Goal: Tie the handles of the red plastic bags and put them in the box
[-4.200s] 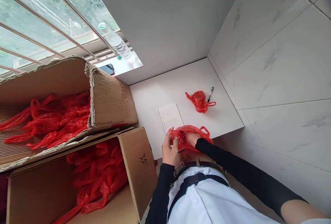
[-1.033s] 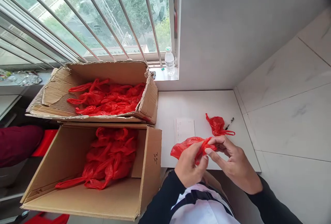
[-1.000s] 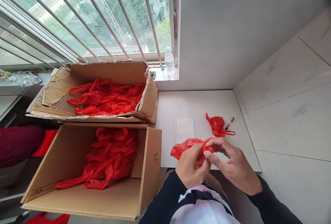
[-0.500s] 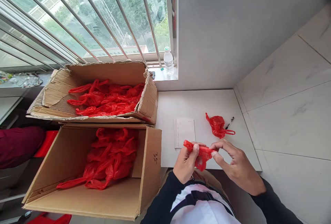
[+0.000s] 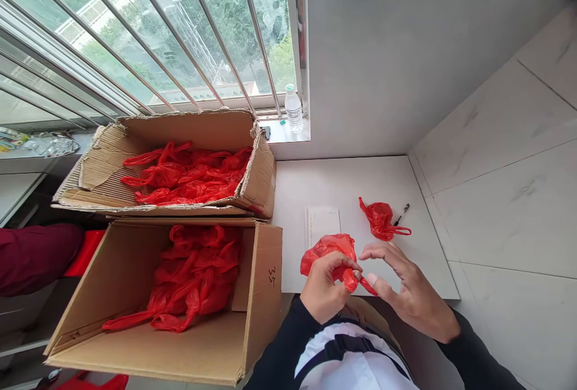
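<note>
Over the near edge of the white table (image 5: 342,179), my left hand (image 5: 325,288) is closed around a small red plastic bag (image 5: 331,248). My right hand (image 5: 406,288) pinches the bag's twisted handle end between thumb and forefinger, its other fingers spread. A second, tied red bag (image 5: 381,219) lies on the table just beyond my right hand. A white sheet of paper (image 5: 322,222) lies behind the held bag.
Two open cardboard boxes stand at the left, a near one (image 5: 265,294) and a far one (image 5: 264,176), both holding several red bags. A pen (image 5: 400,214) lies by the tied bag. A water bottle (image 5: 294,109) stands on the windowsill. Tiled wall on the right.
My left hand has gathered the bag into a bunch and my right hand has pulled the handle end toward me. Since 4.2 s ago my view has swung upright.
</note>
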`<state>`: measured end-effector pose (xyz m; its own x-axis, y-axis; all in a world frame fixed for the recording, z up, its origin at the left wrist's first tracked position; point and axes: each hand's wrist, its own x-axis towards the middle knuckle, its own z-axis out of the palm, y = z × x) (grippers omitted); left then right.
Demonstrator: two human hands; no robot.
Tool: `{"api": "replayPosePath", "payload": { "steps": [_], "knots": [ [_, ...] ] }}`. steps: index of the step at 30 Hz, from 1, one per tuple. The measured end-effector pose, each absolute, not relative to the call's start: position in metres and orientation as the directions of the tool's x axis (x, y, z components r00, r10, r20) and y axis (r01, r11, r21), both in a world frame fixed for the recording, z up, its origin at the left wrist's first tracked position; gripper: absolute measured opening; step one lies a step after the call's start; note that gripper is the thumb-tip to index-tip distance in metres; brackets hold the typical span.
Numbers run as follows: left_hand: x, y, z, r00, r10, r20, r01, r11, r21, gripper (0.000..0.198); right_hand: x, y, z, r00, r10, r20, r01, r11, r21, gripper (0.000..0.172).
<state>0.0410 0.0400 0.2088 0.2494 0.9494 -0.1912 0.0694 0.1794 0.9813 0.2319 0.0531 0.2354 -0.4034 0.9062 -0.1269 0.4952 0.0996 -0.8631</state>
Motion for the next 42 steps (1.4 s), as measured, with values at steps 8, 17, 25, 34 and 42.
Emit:
{"api": "replayPosePath", "payload": {
  "steps": [8, 17, 25, 34, 42],
  "knots": [
    [0.050, 0.038, 0.213, 0.364, 0.931, -0.032, 0.159, -0.029, 0.987, 0.022, 0.221, 0.060, 0.224, -0.510, 0.836, -0.204, 0.365, -0.004, -0.931, 0.035],
    [0.041, 0.033, 0.201, 0.303, 0.952, 0.040, 0.402, -0.166, 0.901, 0.034, 0.223, 0.060, 0.209, -0.500, 0.776, -0.384, 0.370, -0.210, -0.905, 0.042],
    [0.043, 0.040, 0.188, 0.339, 0.932, 0.131, 0.476, -0.290, 0.830, 0.027, 0.223, 0.065, 0.200, -0.587, 0.715, -0.379, 0.263, -0.274, -0.925, 0.035],
    [0.036, 0.041, 0.187, 0.312, 0.934, 0.173, 0.430, -0.301, 0.851, 0.020, 0.223, 0.063, 0.198, -0.497, 0.771, -0.397, 0.238, -0.319, -0.917, 0.025],
    [0.026, 0.049, 0.193, 0.327, 0.928, 0.178, 0.412, -0.310, 0.857, 0.037, 0.217, 0.066, 0.202, -0.359, 0.862, -0.358, 0.189, -0.309, -0.932, 0.025]
  ]
}}
